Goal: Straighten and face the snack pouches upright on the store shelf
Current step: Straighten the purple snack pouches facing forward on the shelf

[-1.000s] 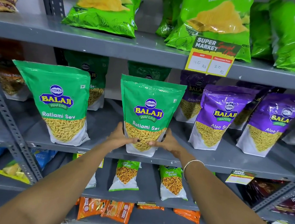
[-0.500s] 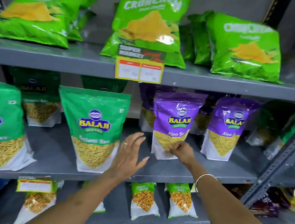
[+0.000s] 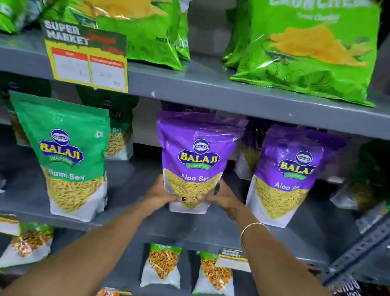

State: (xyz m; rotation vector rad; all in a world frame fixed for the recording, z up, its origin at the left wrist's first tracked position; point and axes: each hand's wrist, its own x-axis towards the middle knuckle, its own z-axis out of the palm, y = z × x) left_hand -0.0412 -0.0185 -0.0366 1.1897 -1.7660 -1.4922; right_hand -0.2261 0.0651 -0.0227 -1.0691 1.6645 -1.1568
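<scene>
My thumbs are pressing the clear lower window of the purple Aloo Sev pouch, nearly meeting at its middle, while my fingers are wrapping behind its bottom corners; left hand and right hand are both clamping the base from opposite sides. Holding it low, I judge, is letting me square the gusset on the middle shelf so the pouch stands on its own and the label faces out. It is sitting upright near the shelf's front edge, logo forward. Whether its base is fully resting or slightly lifted, I cannot tell; motion blur is softening that edge. Just beside it on my right, a second purple pouch is leaning a little. To my left, well apart, the green Ratlami Sev pouch is standing faced. More pouches are lining up behind.
</scene>
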